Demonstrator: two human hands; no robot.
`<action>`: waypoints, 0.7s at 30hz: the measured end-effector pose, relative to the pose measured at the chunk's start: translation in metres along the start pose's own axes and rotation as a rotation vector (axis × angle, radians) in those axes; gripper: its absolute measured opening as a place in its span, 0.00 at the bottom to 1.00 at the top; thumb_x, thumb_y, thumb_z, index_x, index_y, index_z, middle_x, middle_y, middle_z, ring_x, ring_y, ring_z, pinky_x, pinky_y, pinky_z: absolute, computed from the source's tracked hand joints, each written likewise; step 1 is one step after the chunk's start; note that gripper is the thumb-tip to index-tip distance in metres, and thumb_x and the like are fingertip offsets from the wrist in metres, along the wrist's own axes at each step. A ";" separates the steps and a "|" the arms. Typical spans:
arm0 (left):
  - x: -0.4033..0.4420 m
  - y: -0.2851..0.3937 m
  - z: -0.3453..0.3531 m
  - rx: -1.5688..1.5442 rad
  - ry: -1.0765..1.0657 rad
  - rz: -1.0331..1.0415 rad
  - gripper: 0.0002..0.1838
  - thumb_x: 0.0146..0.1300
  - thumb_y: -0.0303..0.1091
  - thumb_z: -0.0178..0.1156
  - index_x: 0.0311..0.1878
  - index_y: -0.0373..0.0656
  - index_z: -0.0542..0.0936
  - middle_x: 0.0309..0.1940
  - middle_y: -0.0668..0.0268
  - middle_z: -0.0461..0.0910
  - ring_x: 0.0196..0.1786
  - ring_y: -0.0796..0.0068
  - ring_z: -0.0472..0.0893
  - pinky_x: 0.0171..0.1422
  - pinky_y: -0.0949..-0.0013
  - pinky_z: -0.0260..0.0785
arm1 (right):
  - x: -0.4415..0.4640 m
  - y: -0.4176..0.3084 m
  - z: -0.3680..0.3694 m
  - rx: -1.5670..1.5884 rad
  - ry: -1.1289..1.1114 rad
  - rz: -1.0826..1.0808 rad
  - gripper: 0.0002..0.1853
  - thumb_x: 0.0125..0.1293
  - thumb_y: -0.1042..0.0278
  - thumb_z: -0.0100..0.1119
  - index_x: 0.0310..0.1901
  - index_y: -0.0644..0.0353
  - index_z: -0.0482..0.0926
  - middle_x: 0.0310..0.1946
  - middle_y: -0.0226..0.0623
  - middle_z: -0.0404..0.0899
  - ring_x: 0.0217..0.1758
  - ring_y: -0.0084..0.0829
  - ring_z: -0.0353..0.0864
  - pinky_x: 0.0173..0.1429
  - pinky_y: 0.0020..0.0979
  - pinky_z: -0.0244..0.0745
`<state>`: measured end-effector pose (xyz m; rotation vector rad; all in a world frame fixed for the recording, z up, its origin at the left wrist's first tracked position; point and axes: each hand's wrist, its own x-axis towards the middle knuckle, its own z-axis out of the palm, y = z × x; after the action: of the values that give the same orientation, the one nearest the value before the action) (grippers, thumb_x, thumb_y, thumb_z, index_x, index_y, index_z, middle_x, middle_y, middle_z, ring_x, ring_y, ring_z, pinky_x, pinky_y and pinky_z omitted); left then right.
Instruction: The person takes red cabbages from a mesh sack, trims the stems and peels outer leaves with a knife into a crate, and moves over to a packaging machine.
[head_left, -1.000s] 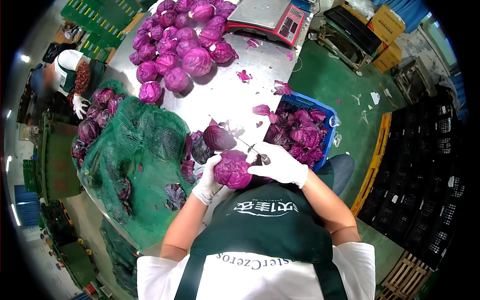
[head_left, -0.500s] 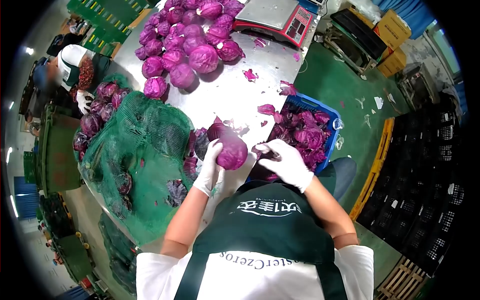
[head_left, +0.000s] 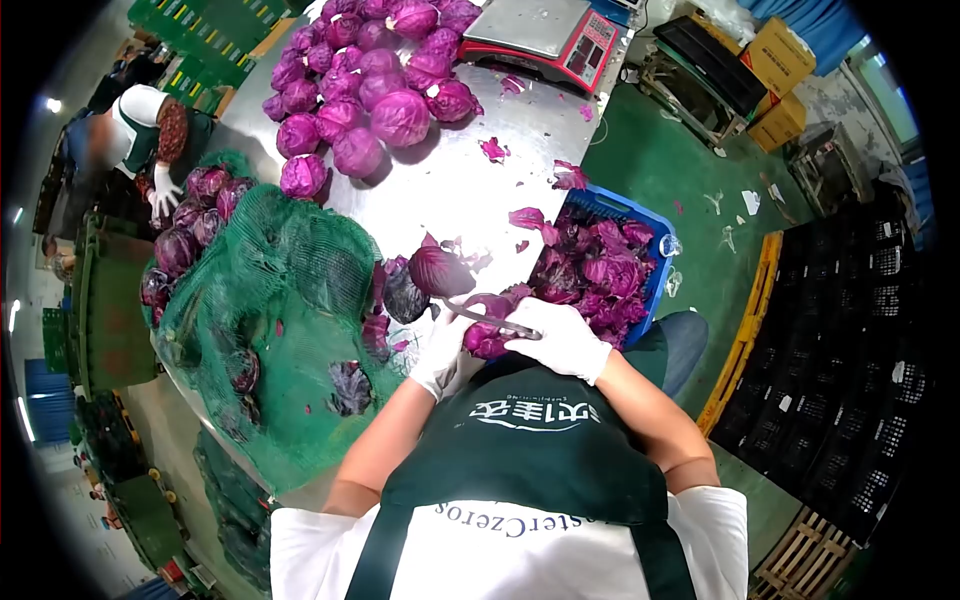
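the light is bright but uneven, strongest on the metal table, where a white glare washes out the surface near the middle. the cabbages show soft highlights on top and dim shadows beneath. small lamps glow along the left edge, and pale light shows at the window on the upper right. the black crates sink into darkness, with little detail. a smeared blur covers the head of the person on the left. wide-lens distortion bends the outer parts, and black rounds off the corners.
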<state>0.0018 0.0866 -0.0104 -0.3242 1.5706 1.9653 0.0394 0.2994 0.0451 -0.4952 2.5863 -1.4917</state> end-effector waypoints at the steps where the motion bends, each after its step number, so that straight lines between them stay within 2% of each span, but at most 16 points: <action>1: 0.005 -0.005 -0.003 0.000 0.041 -0.037 0.24 0.69 0.37 0.58 0.65 0.39 0.70 0.57 0.57 0.76 0.58 0.69 0.77 0.61 0.66 0.73 | -0.004 0.003 -0.001 0.012 -0.008 0.010 0.14 0.57 0.64 0.71 0.41 0.60 0.80 0.29 0.38 0.74 0.29 0.33 0.78 0.37 0.33 0.74; 2: 0.010 -0.009 -0.006 -0.001 0.082 -0.074 0.25 0.68 0.40 0.59 0.64 0.39 0.71 0.57 0.58 0.76 0.57 0.70 0.78 0.61 0.66 0.73 | -0.013 0.007 -0.002 0.250 -0.001 0.051 0.11 0.59 0.65 0.70 0.38 0.61 0.81 0.26 0.37 0.75 0.28 0.29 0.77 0.35 0.33 0.73; 3: 0.013 -0.011 -0.008 -0.003 0.125 -0.111 0.26 0.68 0.42 0.59 0.64 0.39 0.71 0.56 0.58 0.77 0.56 0.70 0.78 0.60 0.66 0.74 | -0.015 0.005 -0.007 0.183 -0.033 0.052 0.10 0.61 0.65 0.69 0.38 0.62 0.82 0.27 0.34 0.79 0.27 0.22 0.77 0.32 0.28 0.72; 5: 0.023 -0.016 -0.019 -0.122 0.188 -0.216 0.30 0.65 0.57 0.57 0.61 0.45 0.74 0.51 0.61 0.80 0.50 0.72 0.81 0.50 0.62 0.77 | -0.024 -0.004 -0.021 0.610 -0.049 0.409 0.06 0.64 0.66 0.67 0.36 0.59 0.82 0.27 0.29 0.79 0.25 0.18 0.75 0.31 0.22 0.71; 6: 0.036 -0.025 -0.042 -0.201 0.090 -0.296 0.33 0.64 0.60 0.55 0.63 0.44 0.72 0.55 0.59 0.79 0.53 0.68 0.81 0.53 0.58 0.78 | -0.026 -0.002 -0.023 0.535 0.091 0.378 0.05 0.64 0.68 0.67 0.37 0.58 0.83 0.25 0.25 0.77 0.23 0.14 0.72 0.28 0.18 0.68; 7: 0.039 -0.021 -0.051 -0.280 -0.007 -0.375 0.37 0.64 0.62 0.53 0.66 0.42 0.70 0.58 0.58 0.78 0.57 0.64 0.81 0.56 0.55 0.79 | -0.025 -0.001 -0.029 0.530 0.159 0.538 0.08 0.63 0.68 0.68 0.41 0.59 0.84 0.26 0.26 0.77 0.26 0.16 0.74 0.32 0.20 0.71; 8: 0.038 -0.027 -0.049 -0.369 0.014 -0.320 0.38 0.64 0.65 0.51 0.67 0.45 0.70 0.59 0.58 0.77 0.56 0.61 0.81 0.55 0.54 0.80 | -0.022 0.009 -0.026 0.332 0.207 0.403 0.11 0.62 0.68 0.68 0.45 0.60 0.83 0.29 0.27 0.77 0.30 0.18 0.75 0.35 0.22 0.72; 9: 0.035 -0.023 -0.043 -0.364 0.047 -0.350 0.38 0.64 0.66 0.50 0.67 0.45 0.70 0.59 0.57 0.77 0.56 0.60 0.81 0.54 0.53 0.80 | -0.020 0.021 -0.019 0.136 0.257 0.266 0.15 0.62 0.68 0.69 0.49 0.60 0.83 0.31 0.29 0.77 0.33 0.20 0.77 0.39 0.23 0.74; 10: 0.033 -0.020 -0.038 -0.358 0.077 -0.381 0.38 0.64 0.66 0.50 0.67 0.46 0.70 0.59 0.57 0.77 0.57 0.59 0.81 0.54 0.53 0.81 | -0.010 0.012 -0.009 0.276 0.264 0.212 0.22 0.61 0.64 0.68 0.57 0.58 0.80 0.38 0.34 0.77 0.39 0.26 0.78 0.45 0.27 0.75; 11: 0.033 -0.019 -0.035 -0.350 0.107 -0.413 0.38 0.64 0.66 0.49 0.67 0.46 0.69 0.60 0.57 0.77 0.57 0.58 0.81 0.53 0.52 0.81 | -0.005 0.001 -0.008 0.057 0.160 0.236 0.27 0.62 0.59 0.68 0.62 0.55 0.76 0.42 0.38 0.77 0.41 0.30 0.79 0.47 0.29 0.76; 13: 0.034 -0.020 -0.030 -0.413 0.050 -0.459 0.42 0.62 0.69 0.49 0.68 0.45 0.68 0.59 0.55 0.77 0.55 0.55 0.81 0.48 0.51 0.82 | 0.003 -0.007 0.021 -0.088 0.305 0.046 0.27 0.61 0.56 0.68 0.61 0.54 0.76 0.46 0.39 0.77 0.40 0.33 0.79 0.47 0.29 0.77; 15: 0.026 -0.014 -0.020 -0.578 -0.044 -0.433 0.44 0.61 0.69 0.50 0.69 0.44 0.67 0.59 0.51 0.76 0.53 0.53 0.82 0.46 0.52 0.82 | 0.003 0.011 0.048 0.015 0.205 0.114 0.22 0.61 0.59 0.68 0.55 0.56 0.79 0.45 0.39 0.78 0.39 0.33 0.79 0.46 0.28 0.77; 17: 0.004 0.024 0.015 -0.789 -0.104 -0.391 0.44 0.59 0.70 0.52 0.66 0.42 0.68 0.55 0.53 0.77 0.48 0.56 0.81 0.44 0.55 0.79 | 0.001 -0.006 0.022 0.342 0.002 0.331 0.16 0.61 0.66 0.67 0.50 0.59 0.81 0.43 0.38 0.80 0.39 0.30 0.81 0.45 0.27 0.77; 18: 0.006 0.020 0.012 -0.404 -0.132 -0.087 0.43 0.59 0.70 0.52 0.65 0.42 0.69 0.52 0.52 0.77 0.48 0.54 0.80 0.43 0.56 0.78 | -0.002 -0.015 0.005 0.486 -0.080 0.469 0.15 0.62 0.68 0.66 0.50 0.60 0.81 0.43 0.37 0.81 0.38 0.28 0.81 0.43 0.26 0.77; 19: 0.010 0.013 -0.001 -0.646 -0.201 -0.180 0.41 0.59 0.68 0.52 0.64 0.42 0.69 0.50 0.52 0.77 0.47 0.54 0.79 0.42 0.58 0.76 | -0.004 -0.016 -0.007 0.627 -0.164 0.605 0.14 0.62 0.69 0.66 0.49 0.60 0.81 0.43 0.35 0.82 0.37 0.26 0.81 0.42 0.26 0.77; 21: 0.019 -0.001 -0.028 -1.127 -0.277 -0.429 0.38 0.61 0.65 0.51 0.62 0.42 0.71 0.46 0.50 0.77 0.44 0.52 0.77 0.39 0.63 0.73 | -0.019 0.008 -0.016 0.586 0.048 0.541 0.18 0.64 0.70 0.65 0.56 0.59 0.80 0.47 0.33 0.82 0.32 0.20 0.78 0.34 0.24 0.76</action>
<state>-0.0173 0.0662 -0.0285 -0.7056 0.0694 2.1991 0.0510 0.3223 0.0450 0.2844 1.9194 -1.9060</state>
